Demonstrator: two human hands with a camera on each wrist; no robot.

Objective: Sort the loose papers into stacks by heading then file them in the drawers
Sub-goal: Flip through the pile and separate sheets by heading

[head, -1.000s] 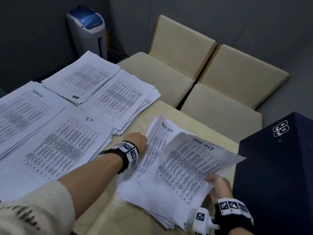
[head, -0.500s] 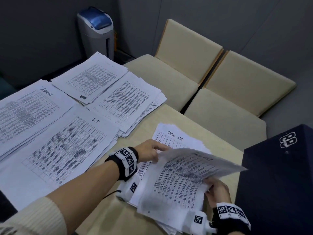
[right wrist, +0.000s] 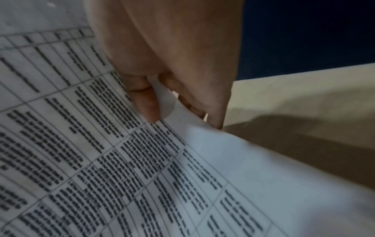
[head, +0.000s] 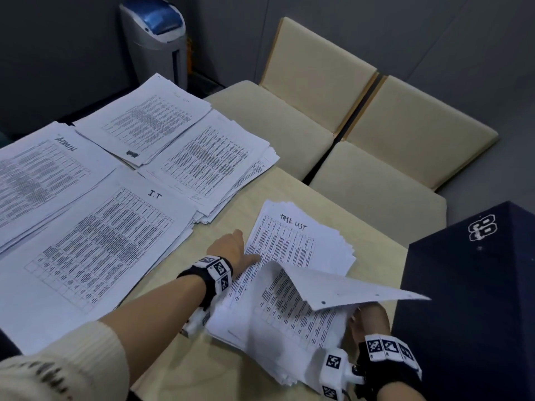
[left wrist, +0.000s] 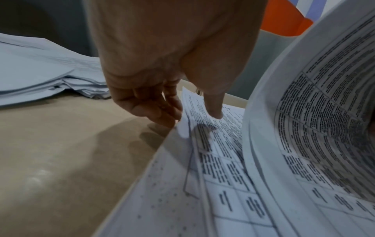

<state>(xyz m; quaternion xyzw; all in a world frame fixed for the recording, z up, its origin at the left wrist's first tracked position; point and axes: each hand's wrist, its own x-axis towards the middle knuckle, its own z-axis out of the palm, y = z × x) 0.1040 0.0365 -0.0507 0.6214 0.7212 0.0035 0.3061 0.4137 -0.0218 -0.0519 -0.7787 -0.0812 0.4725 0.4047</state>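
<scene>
A stack of printed sheets headed TASK LIST (head: 292,247) lies on the beige table (head: 220,224) at the near right. My left hand (head: 231,247) is at the stack's left edge. In the left wrist view its thumb (left wrist: 215,112) presses on the top sheet (left wrist: 219,152) and its curled fingers (left wrist: 160,115) pinch the edge. My right hand (head: 367,316) pinches the near right edge of a lifted sheet (head: 347,287), which bends up so its blank back shows. The right wrist view has the thumb (right wrist: 146,104) on the printed side of this sheet (right wrist: 142,160).
An ADMIN stack (head: 43,169), an I.T stack (head: 110,241) and two more stacks (head: 147,120) (head: 211,157) cover the table's left half. A dark blue box (head: 474,299) stands right beside my right hand. Beige chairs (head: 318,91) and a grey bin (head: 156,36) stand beyond the table.
My right hand has raised and folded the top sheet back, so its blank side now faces up. My left hand slid from under the sheet to the stack's left edge.
</scene>
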